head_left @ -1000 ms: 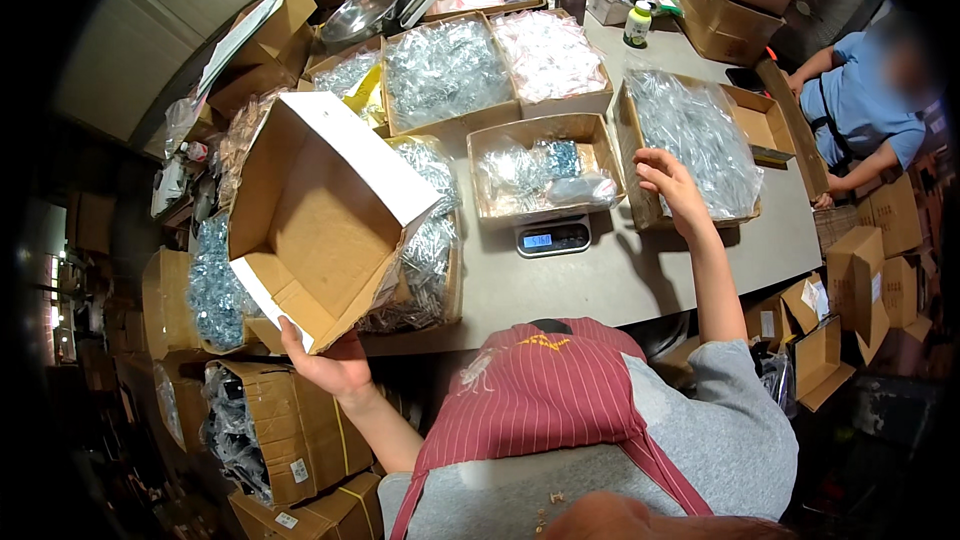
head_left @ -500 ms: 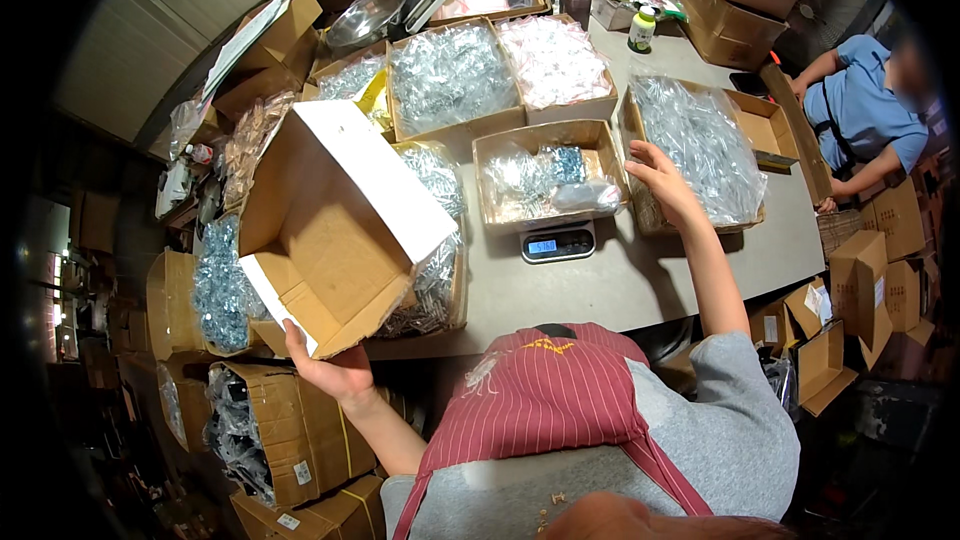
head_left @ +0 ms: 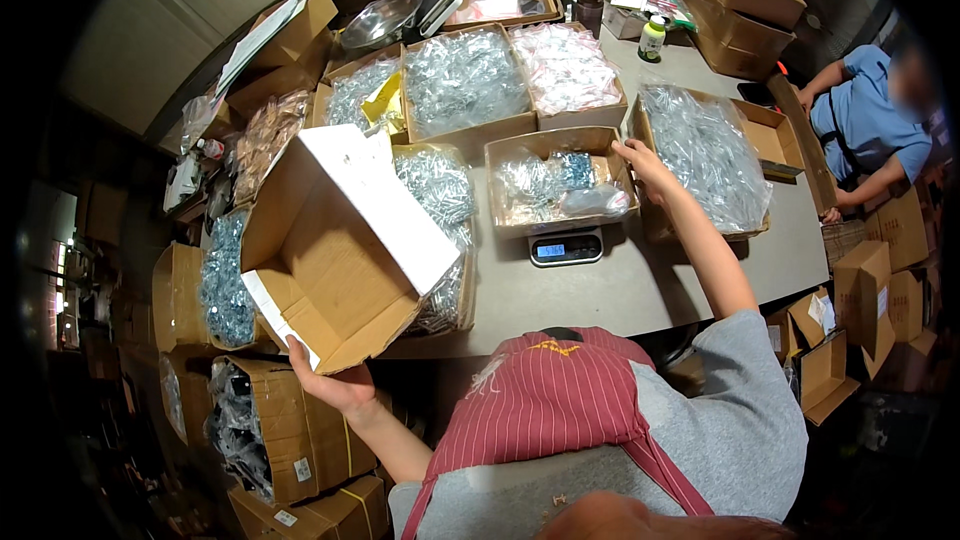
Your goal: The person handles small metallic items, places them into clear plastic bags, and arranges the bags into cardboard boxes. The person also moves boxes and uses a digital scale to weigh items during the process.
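Observation:
My left hand [head_left: 338, 387] grips the lower edge of an empty cardboard box [head_left: 345, 265], brown inside with white outer faces. The box is tilted, its open side facing me, over the table's left part. My right hand [head_left: 650, 168] is at the right wall of a shallow cardboard tray box [head_left: 518, 227], its fingers bent at the rim. That box sits on a small digital scale [head_left: 566, 247] with a lit display. Inside it lie clear bags of small parts, a blue-grey packet [head_left: 575, 171] and a filled clear bag [head_left: 594, 202].
Boxes of bagged hardware [head_left: 465, 80], white-pink packets [head_left: 568, 70] and clear plastic bags [head_left: 700, 155] stand around the scale. A metal bowl [head_left: 382, 22] and a green bottle [head_left: 652, 38] are farther back. Another person [head_left: 868, 105] is at the right. Cartons [head_left: 305, 430] are stacked lower left.
My right hand has moved from beside the tray box, fingers apart, onto its right rim. My left hand still holds the tilted empty box. The whole view has shifted slightly.

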`<state>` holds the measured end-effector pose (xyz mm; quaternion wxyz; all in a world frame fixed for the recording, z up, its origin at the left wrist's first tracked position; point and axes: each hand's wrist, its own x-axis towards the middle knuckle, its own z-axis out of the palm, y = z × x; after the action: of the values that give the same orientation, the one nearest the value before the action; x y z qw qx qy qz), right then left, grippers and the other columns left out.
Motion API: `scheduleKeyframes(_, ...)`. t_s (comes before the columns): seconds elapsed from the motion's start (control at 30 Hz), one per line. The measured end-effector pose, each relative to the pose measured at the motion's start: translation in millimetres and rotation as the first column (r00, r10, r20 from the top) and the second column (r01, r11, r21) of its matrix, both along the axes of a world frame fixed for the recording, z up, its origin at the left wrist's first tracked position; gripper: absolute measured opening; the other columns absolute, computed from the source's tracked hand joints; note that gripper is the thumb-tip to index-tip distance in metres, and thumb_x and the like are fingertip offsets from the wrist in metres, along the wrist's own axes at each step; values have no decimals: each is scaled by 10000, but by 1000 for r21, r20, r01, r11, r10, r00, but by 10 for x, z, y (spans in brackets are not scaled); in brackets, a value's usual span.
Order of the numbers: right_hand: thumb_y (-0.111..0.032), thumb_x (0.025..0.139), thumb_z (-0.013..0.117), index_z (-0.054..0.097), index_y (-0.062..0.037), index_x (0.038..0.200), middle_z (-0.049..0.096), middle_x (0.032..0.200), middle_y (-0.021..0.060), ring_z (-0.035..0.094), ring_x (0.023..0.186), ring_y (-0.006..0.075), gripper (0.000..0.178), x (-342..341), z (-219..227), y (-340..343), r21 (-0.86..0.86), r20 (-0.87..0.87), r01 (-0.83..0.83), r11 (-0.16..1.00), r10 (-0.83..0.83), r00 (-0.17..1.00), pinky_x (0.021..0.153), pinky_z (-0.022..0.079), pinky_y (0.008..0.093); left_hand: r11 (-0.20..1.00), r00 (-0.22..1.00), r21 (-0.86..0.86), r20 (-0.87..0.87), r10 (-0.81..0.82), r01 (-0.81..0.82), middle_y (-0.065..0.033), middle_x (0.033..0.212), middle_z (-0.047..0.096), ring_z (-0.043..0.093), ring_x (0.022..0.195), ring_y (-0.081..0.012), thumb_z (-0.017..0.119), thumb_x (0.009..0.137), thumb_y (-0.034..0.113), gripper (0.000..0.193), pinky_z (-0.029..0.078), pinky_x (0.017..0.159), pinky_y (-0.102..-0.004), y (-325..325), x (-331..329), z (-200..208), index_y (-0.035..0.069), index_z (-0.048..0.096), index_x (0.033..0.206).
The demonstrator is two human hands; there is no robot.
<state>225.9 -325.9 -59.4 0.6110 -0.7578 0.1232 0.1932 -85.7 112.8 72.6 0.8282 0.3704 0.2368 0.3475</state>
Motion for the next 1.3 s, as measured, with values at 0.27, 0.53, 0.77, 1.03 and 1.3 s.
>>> scheduleKeyframes(0.27,-541,897,641,365,-2,1480,351,1536,230,281,1442,338,841,93,-123,-99,3,16,-8,1000,8,1000,1157,223,466,997,998,-30,-21,64,-65,-109,1348,540,554,1204,-282,561,947,453,628,485,965,-451,-13,-168,-76,64,440,1425)
scheduleKeyframes(0.53,-550,909,624,396,7,1459,377,1525,221,288,1439,322,815,121,-146,-83,-11,-1,-36,999,36,999,1160,213,467,994,995,-52,-7,96,-96,-123,1358,530,539,1222,-285,551,955,444,626,464,984,-446,-145,-328,-84,56,431,1432)
scheduleKeyframes(0.77,-579,912,605,424,-31,1444,372,1531,195,292,1430,338,785,203,-264,-161,30,-12,-76,997,77,997,1144,223,519,992,994,-66,-19,107,-108,-120,1368,525,527,1233,-286,533,966,431,614,450,1005,-441,-265,-552,22,47,431,1434)
scheduleKeyframes(1.03,-633,915,573,525,-72,1350,546,1320,106,490,1222,251,712,234,-307,-181,133,-32,-43,990,47,998,1047,356,471,982,983,-58,-57,175,-179,-114,1368,528,530,1223,-290,566,945,435,628,453,993,-448,-279,-786,-18,57,443,1431)
scheduleKeyframes(1.3,-637,913,574,553,-118,1323,575,1249,54,519,1154,219,661,206,-246,-129,158,-71,-30,987,41,997,1005,395,444,977,975,-34,-78,206,-209,-110,1380,516,521,1231,-288,581,933,451,651,442,998,-446,-316,-932,2,65,436,1436)
